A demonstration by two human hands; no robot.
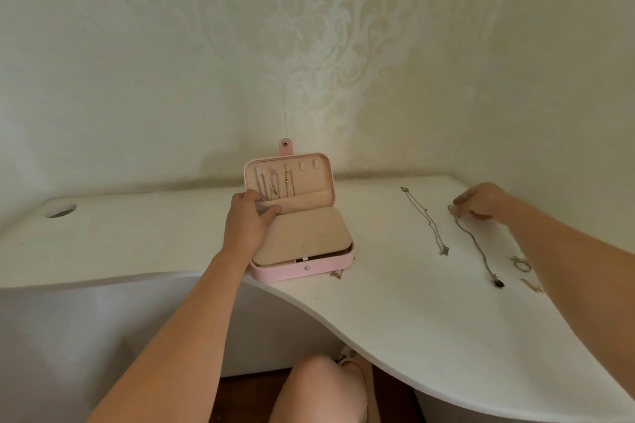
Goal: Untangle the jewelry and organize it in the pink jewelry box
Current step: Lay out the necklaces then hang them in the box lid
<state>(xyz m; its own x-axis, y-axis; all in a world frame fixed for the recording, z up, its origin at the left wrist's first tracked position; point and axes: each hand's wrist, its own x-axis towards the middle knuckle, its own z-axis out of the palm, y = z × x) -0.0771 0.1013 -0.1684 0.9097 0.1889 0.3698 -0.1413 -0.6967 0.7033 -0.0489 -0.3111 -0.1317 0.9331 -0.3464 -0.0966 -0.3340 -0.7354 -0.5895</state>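
Now the left hand [248,223] is up at the pink jewelry box [302,269], which sits open on the white table [395,312]. Thumb and fingers grip the pocket edge in its upright lid, where chains [273,184] hang. Meanwhile the right hand [482,199] pinches the top end of the pendant necklace [476,244], lying flat beside a second necklace [426,216].

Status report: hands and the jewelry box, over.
Left hand grips pink jewelry box at its lid pocket, box open. Right hand pinches end of dark-pendant necklace on table. Second necklace lies apart, path to box unobstructed.
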